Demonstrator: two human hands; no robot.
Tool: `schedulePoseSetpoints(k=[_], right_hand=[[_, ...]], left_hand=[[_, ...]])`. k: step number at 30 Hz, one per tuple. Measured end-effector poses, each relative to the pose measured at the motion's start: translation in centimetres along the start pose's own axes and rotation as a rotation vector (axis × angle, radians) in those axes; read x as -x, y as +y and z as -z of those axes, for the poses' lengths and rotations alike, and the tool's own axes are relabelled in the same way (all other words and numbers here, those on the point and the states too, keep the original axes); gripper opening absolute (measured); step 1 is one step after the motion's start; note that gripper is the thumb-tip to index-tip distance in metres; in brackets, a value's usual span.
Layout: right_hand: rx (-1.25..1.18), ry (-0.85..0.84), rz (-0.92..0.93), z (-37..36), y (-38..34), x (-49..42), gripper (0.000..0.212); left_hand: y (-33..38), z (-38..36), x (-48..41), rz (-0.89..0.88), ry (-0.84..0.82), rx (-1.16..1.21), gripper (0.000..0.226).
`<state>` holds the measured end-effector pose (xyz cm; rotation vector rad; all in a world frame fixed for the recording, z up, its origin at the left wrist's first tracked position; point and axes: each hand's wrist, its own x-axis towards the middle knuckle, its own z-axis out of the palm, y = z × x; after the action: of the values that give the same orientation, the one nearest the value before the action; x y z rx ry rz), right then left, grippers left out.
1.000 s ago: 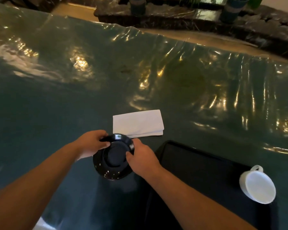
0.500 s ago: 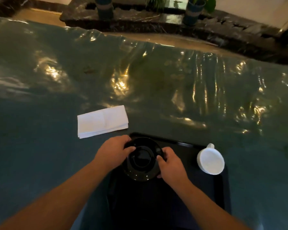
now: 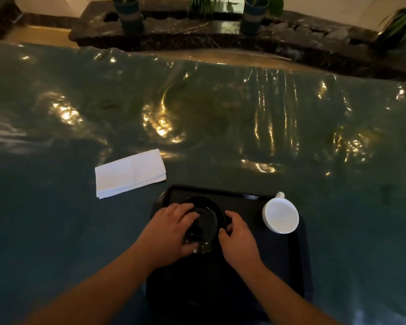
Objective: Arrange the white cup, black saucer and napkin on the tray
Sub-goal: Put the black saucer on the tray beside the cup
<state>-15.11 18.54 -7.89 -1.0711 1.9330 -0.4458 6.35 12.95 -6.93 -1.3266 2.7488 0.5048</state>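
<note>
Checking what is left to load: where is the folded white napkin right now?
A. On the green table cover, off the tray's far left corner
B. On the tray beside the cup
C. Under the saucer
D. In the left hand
A: the napkin lies flat on the table cover, clear of the tray, touched by neither hand.

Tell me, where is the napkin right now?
The napkin lies folded on the green table cover, off the tray, just beyond its far-left corner and left of the saucer.
</note>
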Motion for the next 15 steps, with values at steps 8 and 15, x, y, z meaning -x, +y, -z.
schedulePoseSetpoints(k=[8,15], right_hand=[[-0.13,0.002,-0.033,-0.8,-0.1,-0.6,0.042],[-0.162,0.039,0.022,-1.8,-1.9,-1.5,0.045]], left_hand=[[0.9,-0.7,-0.2,-0.172,-0.148,-0.164,0.067],[-0.4,0.2,-0.7,-0.05,-0.201,-0.1,0.067]])
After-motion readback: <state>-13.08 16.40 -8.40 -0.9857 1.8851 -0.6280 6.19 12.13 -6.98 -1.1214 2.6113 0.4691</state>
